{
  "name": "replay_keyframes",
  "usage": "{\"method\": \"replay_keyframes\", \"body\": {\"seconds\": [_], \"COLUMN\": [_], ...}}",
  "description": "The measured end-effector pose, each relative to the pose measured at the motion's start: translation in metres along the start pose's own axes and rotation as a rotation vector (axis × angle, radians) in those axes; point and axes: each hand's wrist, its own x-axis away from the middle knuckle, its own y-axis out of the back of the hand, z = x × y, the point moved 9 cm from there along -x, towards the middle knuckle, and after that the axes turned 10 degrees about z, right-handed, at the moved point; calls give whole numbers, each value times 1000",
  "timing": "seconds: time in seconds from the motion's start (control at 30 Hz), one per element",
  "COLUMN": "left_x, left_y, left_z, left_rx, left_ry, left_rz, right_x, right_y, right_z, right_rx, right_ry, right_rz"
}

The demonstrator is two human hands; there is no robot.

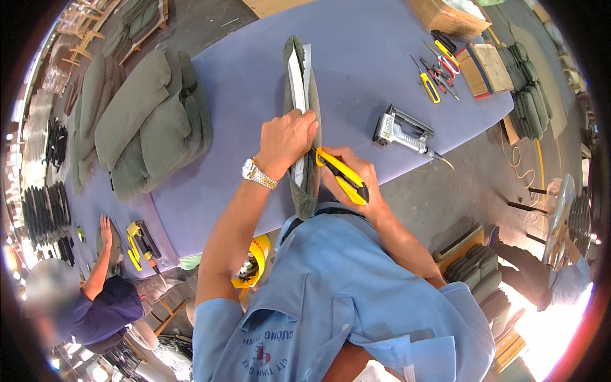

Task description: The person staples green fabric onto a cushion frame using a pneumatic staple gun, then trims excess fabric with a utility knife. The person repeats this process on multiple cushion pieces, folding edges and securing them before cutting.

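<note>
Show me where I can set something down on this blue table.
Bare tabletop lies between the stacked grey-green cushions and the fabric-covered piece in the left hand, and again between that piece and the staple gun. Crowded: the far right corner, with hand tools and cardboard boxes.

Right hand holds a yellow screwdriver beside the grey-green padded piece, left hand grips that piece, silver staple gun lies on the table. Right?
Not a screwdriver: the head view shows a yellow utility knife in the right hand, beside the grey-green padded piece. The left hand does grip that piece. The rest stands.
</note>
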Motion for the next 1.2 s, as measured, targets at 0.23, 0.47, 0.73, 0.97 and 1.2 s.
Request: {"method": "replay_keyframes", "body": {"seconds": [0.23,0.47,0.73,0.97,1.2], "left_x": [-2,-20,-23,-24,-16], "left_y": [0,-11,-9,-26,-32], "left_z": [-7,-5,-11,-14,-3], "left_rx": [101,110,476,655,843], "left_ry": [104,81,-79,-52,-11], "left_rz": [29,173,-181,-476,-615], "right_x": [5,10,14,26,50], "right_y": [12,10,28,40,31], "right_z": [-3,-10,-30,-35,-27], "right_rx": [-41,-38,-93,-114,-182], "right_ry": [-23,-29,-101,-96,-136], "right_rz": [2,-36,-121,-187,-175]}}
